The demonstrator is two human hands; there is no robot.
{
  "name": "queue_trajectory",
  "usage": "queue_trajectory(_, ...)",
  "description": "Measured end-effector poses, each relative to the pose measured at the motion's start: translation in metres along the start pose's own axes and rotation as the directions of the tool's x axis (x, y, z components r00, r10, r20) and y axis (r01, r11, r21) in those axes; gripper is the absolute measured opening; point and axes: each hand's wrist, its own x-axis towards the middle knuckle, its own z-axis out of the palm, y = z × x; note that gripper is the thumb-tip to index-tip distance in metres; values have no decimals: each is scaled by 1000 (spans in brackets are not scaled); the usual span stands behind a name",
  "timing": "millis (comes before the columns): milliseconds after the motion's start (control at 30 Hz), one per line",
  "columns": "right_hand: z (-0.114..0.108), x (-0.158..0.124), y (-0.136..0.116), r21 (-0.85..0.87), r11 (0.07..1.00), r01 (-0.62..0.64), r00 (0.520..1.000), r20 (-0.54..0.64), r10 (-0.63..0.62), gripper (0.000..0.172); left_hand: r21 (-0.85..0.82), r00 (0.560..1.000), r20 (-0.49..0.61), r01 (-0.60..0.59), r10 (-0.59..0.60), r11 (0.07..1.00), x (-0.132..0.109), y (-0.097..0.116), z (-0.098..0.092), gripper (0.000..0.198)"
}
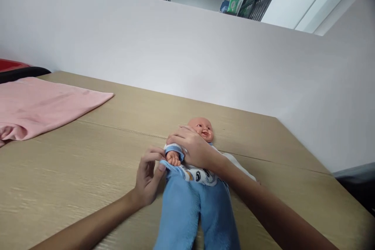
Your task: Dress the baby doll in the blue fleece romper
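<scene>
Doll (pixel 200 177) was laid on its back on the table (pixel 102 172), legs nearest, prob. for two-handed reach. Blue fabric edge (pixel 172 168) by the doll's hand (pixel 173 159) was pinched btwn L hand's (pixel 149 177) thumb & finger. R hand (pixel 195 146) was draped over the doll's arm, likely for steadying; grip beneath couldn't be told. Pink cloth (pixel 52 103) was spread well apart.

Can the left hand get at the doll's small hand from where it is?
Likely yes: the doll's hand pokes out of its blue cuff beside the left hand, and the right hand doesn't cover it.
</scene>
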Motion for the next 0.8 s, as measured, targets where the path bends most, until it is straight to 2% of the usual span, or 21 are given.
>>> queue_trajectory(100, 0, 2, -2, -126, 991, 46, 999, 31, -42, 13, -17, 978, -90, 185, -186, 983, 11, 8, 3, 5)
queue_trajectory(200, 2, 5, -2, -183, 980, 82, 991, 117, -61, 12, -82, 886, -146, 432, -440, 898, 19, 6, 5, 20)
queue_trajectory(267, 2, 5, 0, -76, 997, 32, 991, 131, -21, 19, -128, 828, -150, 526, -541, 841, 23, 2, 6, 30)
queue_trajectory(333, -1, 3, -2, 103, 992, -79, 994, 81, 71, 27, -165, 796, -144, 567, -588, 807, 24, -4, 5, 36)
queue_trajectory(400, -5, -1, -8, 234, 942, -239, 970, 10, 243, 23, -209, 768, -128, 598, -628, 774, 24, -12, 4, 39)
queue_trajectory(433, -8, -4, -14, 269, 905, -330, 939, -11, 345, 18, -235, 752, -120, 613, -649, 754, 23, -16, 3, 40)
queue_trajectory(533, -10, -9, -36, 250, 807, -536, 835, 14, 550, 26, -284, 709, -96, 653, -698, 702, 20, -28, -1, 40)
queue_trajectory(667, 0, -9, -51, 146, 760, -633, 767, -14, 642, 4, -201, 714, -60, 676, -697, 709, 20, -38, -6, 41)
queue_trajectory(733, 9, -8, -47, 114, 738, -665, 735, -81, 674, 5, -168, 714, -23, 687, -700, 707, 22, -39, -8, 40)
queue_trajectory(800, 17, -8, -39, 83, 745, -662, 730, -157, 665, 7, -168, 709, 30, 698, -705, 696, 25, -38, -11, 40)
